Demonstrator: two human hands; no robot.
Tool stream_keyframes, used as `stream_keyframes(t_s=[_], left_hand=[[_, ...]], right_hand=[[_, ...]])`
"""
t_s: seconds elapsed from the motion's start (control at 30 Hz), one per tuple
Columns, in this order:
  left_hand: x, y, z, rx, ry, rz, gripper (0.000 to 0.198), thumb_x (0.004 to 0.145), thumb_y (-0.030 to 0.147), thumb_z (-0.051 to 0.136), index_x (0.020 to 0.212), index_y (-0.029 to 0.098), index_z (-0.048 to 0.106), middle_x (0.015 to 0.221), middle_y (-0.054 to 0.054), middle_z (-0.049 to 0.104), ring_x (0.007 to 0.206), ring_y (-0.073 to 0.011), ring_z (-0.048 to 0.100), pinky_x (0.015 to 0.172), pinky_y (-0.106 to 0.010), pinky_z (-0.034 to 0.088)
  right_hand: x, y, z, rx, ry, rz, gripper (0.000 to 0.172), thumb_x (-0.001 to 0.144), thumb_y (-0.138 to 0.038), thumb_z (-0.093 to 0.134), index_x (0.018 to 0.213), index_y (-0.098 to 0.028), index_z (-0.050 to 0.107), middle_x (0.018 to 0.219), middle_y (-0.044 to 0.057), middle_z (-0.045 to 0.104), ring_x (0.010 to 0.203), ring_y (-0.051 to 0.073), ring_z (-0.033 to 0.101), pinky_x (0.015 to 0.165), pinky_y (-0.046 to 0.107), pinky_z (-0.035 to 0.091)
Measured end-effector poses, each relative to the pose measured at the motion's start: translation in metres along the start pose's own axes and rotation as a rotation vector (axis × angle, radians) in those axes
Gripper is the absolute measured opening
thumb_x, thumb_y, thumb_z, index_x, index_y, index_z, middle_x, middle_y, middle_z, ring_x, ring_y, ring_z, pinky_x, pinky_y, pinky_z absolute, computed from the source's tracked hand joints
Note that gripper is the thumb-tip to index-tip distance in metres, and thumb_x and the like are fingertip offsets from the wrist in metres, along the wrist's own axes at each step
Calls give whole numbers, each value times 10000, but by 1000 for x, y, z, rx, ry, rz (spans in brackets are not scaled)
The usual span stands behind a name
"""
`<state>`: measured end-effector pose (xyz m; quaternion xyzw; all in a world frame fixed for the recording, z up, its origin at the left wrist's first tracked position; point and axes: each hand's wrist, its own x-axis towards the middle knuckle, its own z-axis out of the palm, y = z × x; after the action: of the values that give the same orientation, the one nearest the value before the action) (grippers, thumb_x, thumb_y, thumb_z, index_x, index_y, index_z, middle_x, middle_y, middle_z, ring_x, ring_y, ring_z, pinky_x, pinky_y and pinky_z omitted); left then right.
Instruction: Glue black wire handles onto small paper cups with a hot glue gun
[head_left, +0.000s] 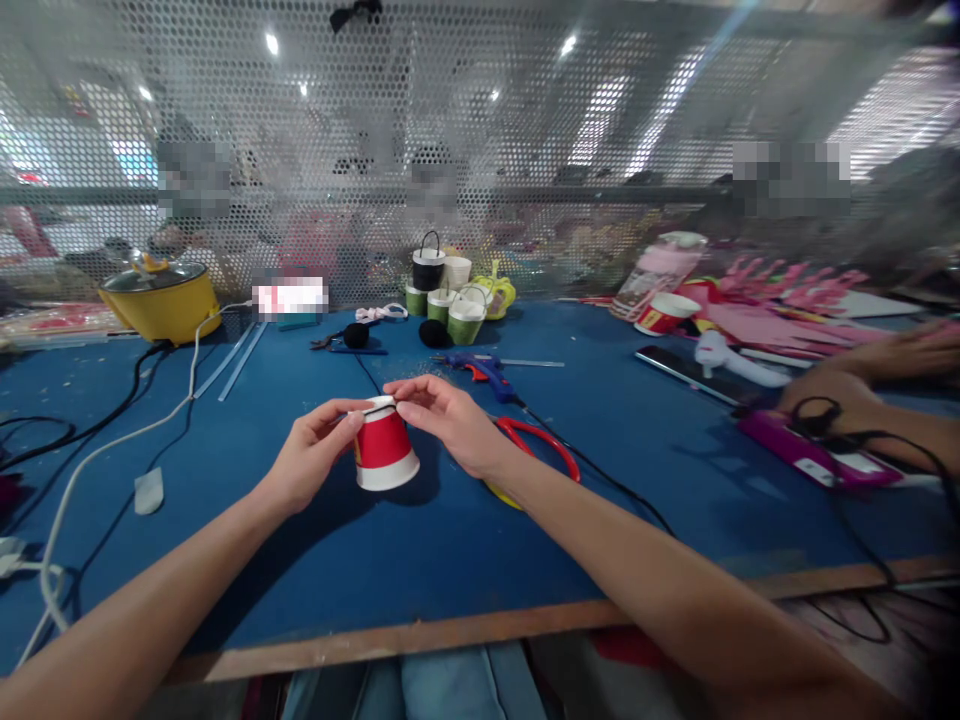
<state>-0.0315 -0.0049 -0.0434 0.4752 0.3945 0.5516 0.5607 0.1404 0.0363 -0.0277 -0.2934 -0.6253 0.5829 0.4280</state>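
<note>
A red and white paper cup [384, 447] is held just above the blue table, narrow end up and wide end down. My left hand [315, 450] grips its upper left side between thumb and fingers. A thin black cord [378, 411] lies around the cup near its narrow end and trails away toward the back of the table. On the upper right side, the fingertips of my right hand [448, 418] pinch the cord against the cup. Beyond my hands lies a blue glue gun [484, 372], and red-handled scissors [551, 440] sit partly under my right forearm.
Black balls of cord [433, 333] and several small cups with handles [466, 315] stand at the back. A yellow electric pot [161, 302] is at left. A phone [686, 378], a purple power strip [814, 450] and another person's arm [885, 390] are at right.
</note>
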Motion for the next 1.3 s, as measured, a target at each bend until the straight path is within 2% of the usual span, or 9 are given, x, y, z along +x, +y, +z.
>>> stream_keyframes(t_s=[0.1, 0.27, 0.47, 0.63, 0.93, 1.3], left_hand=[[-1, 2, 1, -73, -9, -33, 232, 700, 327, 642, 868, 166, 646, 855, -33, 681, 771, -128, 596, 747, -256, 451], [-3, 3, 4, -114, -30, -70, 217, 684, 308, 661, 838, 155, 652, 814, -25, 678, 747, -113, 593, 725, -231, 453], [-3, 2, 2, -135, -50, -86, 197, 695, 303, 649, 831, 160, 653, 825, -25, 679, 754, -116, 593, 730, -239, 452], [-3, 3, 2, -117, -47, -79, 209, 688, 314, 651, 832, 163, 650, 834, -29, 679, 757, -128, 595, 732, -256, 449], [-3, 2, 1, -107, -86, -71, 206, 707, 306, 639, 855, 162, 653, 854, -34, 680, 773, -119, 596, 737, -237, 452], [-3, -1, -2, -78, -107, -65, 214, 720, 311, 624, 876, 165, 646, 894, -47, 679, 779, -141, 609, 760, -277, 456]], right_hand=[[-1, -3, 2, -206, 45, -93, 142, 723, -289, 603, 741, -172, 524, 960, 50, 573, 870, 136, 546, 811, 314, 430], [-3, -5, 1, -420, 15, -192, 143, 751, -285, 563, 687, -175, 498, 887, 47, 542, 847, 140, 527, 768, 296, 432], [-3, -4, -2, -452, -17, -201, 158, 792, -298, 513, 693, -181, 474, 890, 48, 547, 833, 137, 525, 752, 291, 432], [-5, -7, 0, -426, -1, -192, 120, 784, -303, 530, 774, -188, 498, 892, 42, 554, 818, 138, 533, 737, 291, 440], [-6, -11, 0, -576, -31, -260, 130, 826, -245, 461, 705, -195, 454, 883, 46, 538, 844, 142, 505, 754, 290, 409], [-6, -12, -2, -601, -75, -287, 120, 827, -254, 452, 721, -200, 439, 876, 44, 538, 817, 143, 501, 732, 286, 410]])
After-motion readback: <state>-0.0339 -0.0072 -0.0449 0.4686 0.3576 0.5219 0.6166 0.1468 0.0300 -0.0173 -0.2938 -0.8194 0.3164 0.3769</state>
